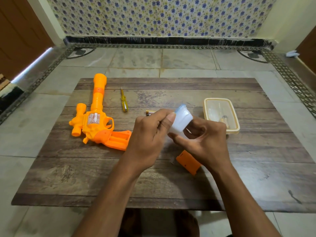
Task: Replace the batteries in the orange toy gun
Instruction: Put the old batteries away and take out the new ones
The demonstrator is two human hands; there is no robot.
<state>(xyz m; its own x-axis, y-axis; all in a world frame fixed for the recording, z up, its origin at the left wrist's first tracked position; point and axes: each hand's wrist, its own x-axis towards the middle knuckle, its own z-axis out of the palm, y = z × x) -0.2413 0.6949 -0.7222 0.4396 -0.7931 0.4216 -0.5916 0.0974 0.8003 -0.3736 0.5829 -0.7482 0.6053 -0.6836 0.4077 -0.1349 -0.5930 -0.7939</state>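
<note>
The orange toy gun (96,117) lies on the left of the wooden table (85,177), its grip compartment open and facing me. Its orange battery cover (187,162) lies loose under my right wrist. Both hands meet over the table's middle around a small translucent white plastic pack (181,121) with a blue edge. My left hand (150,134) pinches its upper side with thumb and fingers. My right hand (205,142) grips it from below. A battery (150,112) lies on the table just behind my left hand, partly hidden.
A yellow-handled screwdriver (124,101) lies beyond the gun's trigger. A shallow cream plastic container (221,115) with small items inside stands at the right. The table stands on a tiled floor, a patterned wall behind it.
</note>
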